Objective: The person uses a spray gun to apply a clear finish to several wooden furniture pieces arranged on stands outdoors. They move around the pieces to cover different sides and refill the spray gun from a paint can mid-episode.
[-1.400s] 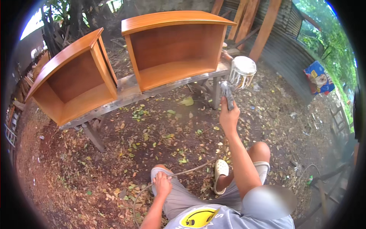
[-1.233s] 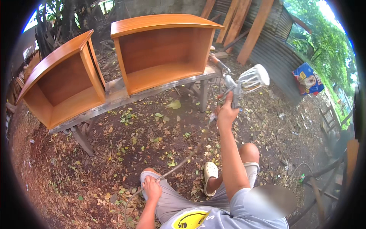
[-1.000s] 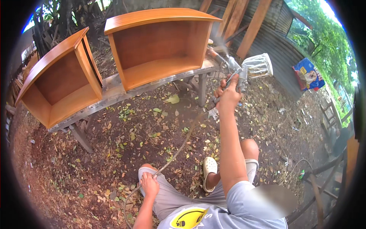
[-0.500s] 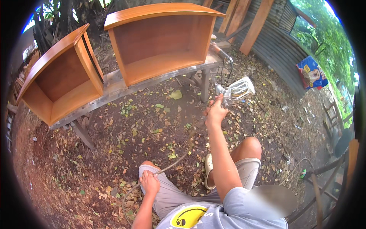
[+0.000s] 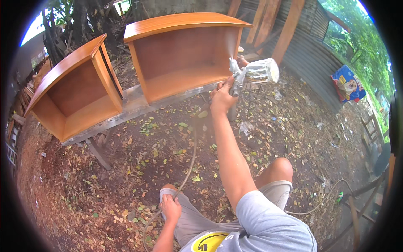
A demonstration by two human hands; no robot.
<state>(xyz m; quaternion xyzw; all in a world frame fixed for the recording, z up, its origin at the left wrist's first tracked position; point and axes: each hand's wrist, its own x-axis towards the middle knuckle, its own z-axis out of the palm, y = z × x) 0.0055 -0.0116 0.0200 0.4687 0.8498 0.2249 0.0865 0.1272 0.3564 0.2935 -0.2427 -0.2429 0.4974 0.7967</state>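
Observation:
My right hand grips a metal spray gun with a paint-streaked cup, raised at the front right corner of the larger orange-brown wooden box. A pale mist shows by that box's right inner side. My left hand rests on my left knee, fingers curled on a thin brown hose that runs up toward the gun. A second, smaller box stands to the left, its open front facing me. Both boxes sit on a weathered bench.
Leaf-strewn dirt surrounds my legs. A corrugated metal wall with leaning planks stands back right, a blue printed bag at its foot. Wooden frames and another hose lie at the right. A tree and stacked scrap wood are behind.
My right hand with the spray gun has moved up and left, toward the larger box, and mist now shows inside its right part. My left hand stays on the knee with the hose.

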